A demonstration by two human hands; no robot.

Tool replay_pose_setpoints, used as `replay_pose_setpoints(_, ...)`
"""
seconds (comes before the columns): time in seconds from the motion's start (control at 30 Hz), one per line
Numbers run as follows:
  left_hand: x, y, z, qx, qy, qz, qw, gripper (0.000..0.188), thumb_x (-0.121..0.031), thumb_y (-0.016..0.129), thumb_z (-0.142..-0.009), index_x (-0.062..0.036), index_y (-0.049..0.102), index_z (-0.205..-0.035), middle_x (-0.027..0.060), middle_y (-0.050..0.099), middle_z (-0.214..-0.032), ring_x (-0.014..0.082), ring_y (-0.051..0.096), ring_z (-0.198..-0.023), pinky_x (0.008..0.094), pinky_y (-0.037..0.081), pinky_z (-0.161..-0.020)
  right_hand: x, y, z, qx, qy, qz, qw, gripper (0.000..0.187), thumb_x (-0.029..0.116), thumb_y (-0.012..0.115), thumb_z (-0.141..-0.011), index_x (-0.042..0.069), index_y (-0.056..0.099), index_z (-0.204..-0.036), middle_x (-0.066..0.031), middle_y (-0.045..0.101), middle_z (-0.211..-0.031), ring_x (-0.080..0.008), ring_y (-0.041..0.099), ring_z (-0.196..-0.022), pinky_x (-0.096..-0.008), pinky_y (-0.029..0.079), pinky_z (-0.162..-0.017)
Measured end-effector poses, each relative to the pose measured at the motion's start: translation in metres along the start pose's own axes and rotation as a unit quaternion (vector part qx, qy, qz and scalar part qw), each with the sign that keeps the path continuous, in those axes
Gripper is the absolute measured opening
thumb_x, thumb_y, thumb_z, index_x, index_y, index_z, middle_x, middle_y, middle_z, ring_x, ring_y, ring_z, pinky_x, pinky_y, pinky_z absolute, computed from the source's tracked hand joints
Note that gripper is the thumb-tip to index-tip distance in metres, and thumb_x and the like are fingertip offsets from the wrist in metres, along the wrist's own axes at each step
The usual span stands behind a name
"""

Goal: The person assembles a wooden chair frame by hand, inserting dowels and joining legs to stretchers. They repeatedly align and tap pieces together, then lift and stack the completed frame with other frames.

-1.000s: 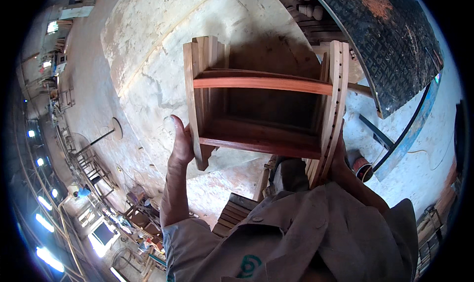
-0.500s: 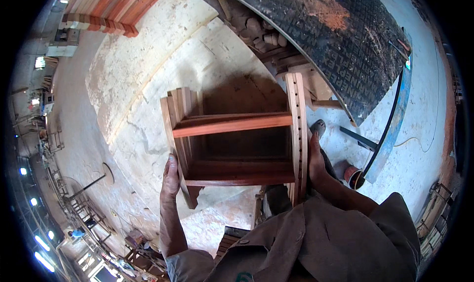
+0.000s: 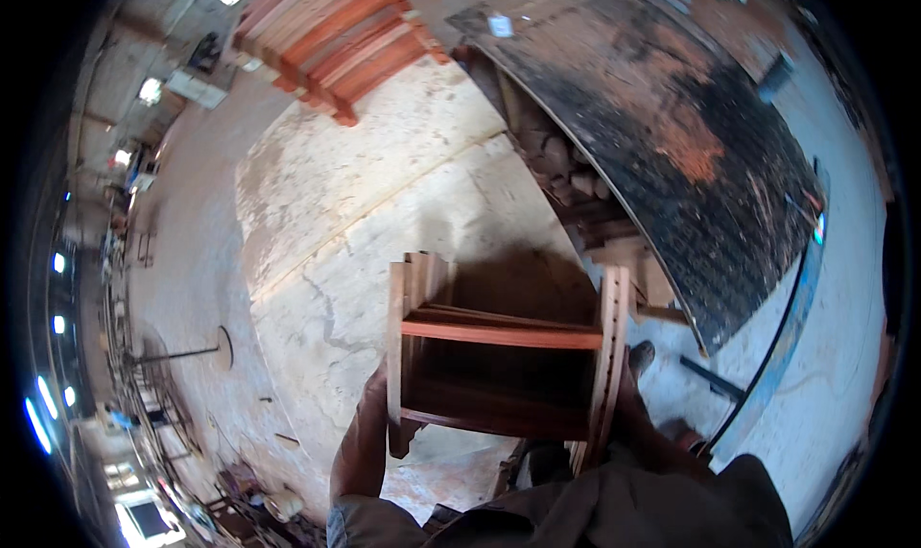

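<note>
Between the two hands sits a brown wooden frame (image 3: pixel 499 356), like a small stool, held up off the floor. Left hand (image 3: pixel 369 423) lies flat against its left side, fingers together. Right hand (image 3: pixel 633 394) wraps round the right side piece, fingers clamped on it. Below the fingers is a pale cracked floor (image 3: pixel 384 222). Beyond them leans a big black board (image 3: pixel 691 135), and red planks (image 3: pixel 336 39) lie stacked.
</note>
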State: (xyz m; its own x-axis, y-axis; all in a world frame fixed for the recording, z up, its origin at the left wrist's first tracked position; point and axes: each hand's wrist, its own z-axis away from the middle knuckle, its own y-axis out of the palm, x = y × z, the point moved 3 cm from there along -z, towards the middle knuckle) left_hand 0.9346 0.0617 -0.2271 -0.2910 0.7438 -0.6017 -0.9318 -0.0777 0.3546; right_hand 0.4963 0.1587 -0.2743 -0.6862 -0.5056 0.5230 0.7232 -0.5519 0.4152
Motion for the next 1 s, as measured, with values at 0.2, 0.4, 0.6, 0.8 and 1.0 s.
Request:
replay_pose_setpoints(0.2, 0.008, 0.004, -0.014, 0.010, 0.008, 0.015, 1.000, 0.104, -0.084, 0.025, -0.095, -0.0018, 0.041, -0.156, 0.0163, 0.052, -0.152, 0.0314, 0.052, -0.138, 0.0451, 0.041, -0.117, -0.016, -0.008, -0.004, -0.016, 0.060, -0.054, 0.997, 0.058, 0.066, 0.032, -0.106, 0.017, 0.063, -0.110, -0.0014, 0.061, -0.077, -0.0165, 0.062, -0.064, -0.0331, 0.052, -0.052)
replay_pose_setpoints(0.4, 0.008, -0.001, -0.029, 0.016, 0.022, 0.027, 0.999, 0.104, -0.085, 0.025, -0.095, -0.0017, 0.041, -0.156, 0.0162, 0.052, -0.152, 0.0312, 0.052, -0.138, 0.0448, 0.041, -0.117, -0.011, -0.010, 0.004, -0.016, 0.071, 0.015, 0.997, 0.059, 0.066, 0.031, -0.106, 0.017, 0.062, -0.113, -0.0030, 0.061, -0.083, -0.0182, 0.062, -0.071, -0.0351, 0.052, -0.059)
replay_pose_setpoints(0.6, -0.014, -0.019, -0.033, 0.015, 0.047, 0.034, 0.998, 0.104, -0.085, 0.024, -0.095, -0.0017, 0.040, -0.156, 0.0162, 0.052, -0.153, 0.0309, 0.052, -0.138, 0.0446, 0.042, -0.116, 0.024, 0.040, -0.026, 0.063, 0.056, 0.107, 0.991, 0.060, 0.067, 0.031, -0.106, 0.016, 0.061, -0.117, -0.0047, 0.061, -0.090, -0.0200, 0.061, -0.078, -0.0371, 0.052, -0.066)
replay_pose_setpoints(0.8, -0.102, -0.052, -0.042, 0.014, 0.098, -0.009, 0.995, 0.105, -0.085, 0.023, -0.095, -0.0016, 0.040, -0.156, 0.0161, 0.052, -0.153, 0.0307, 0.052, -0.138, 0.0443, 0.042, -0.116, 0.068, 0.197, -0.115, 0.241, 0.000, 0.185, 0.953, 0.062, 0.067, 0.031, -0.106, 0.016, 0.061, -0.121, -0.0064, 0.062, -0.096, -0.0217, 0.061, -0.085, -0.0390, 0.052, -0.072)
replay_pose_setpoints(1.0, -0.192, -0.099, -0.056, 0.005, 0.144, -0.039, 0.989, 0.105, -0.085, 0.023, -0.095, -0.0016, 0.040, -0.156, 0.0161, 0.052, -0.153, 0.0304, 0.052, -0.138, 0.0441, 0.043, -0.115, 0.101, 0.415, -0.207, 0.346, -0.007, 0.252, 0.904, 0.063, 0.068, 0.030, -0.105, 0.015, 0.060, -0.124, -0.0080, 0.062, -0.102, -0.0234, 0.061, -0.093, -0.0410, 0.052, -0.079)
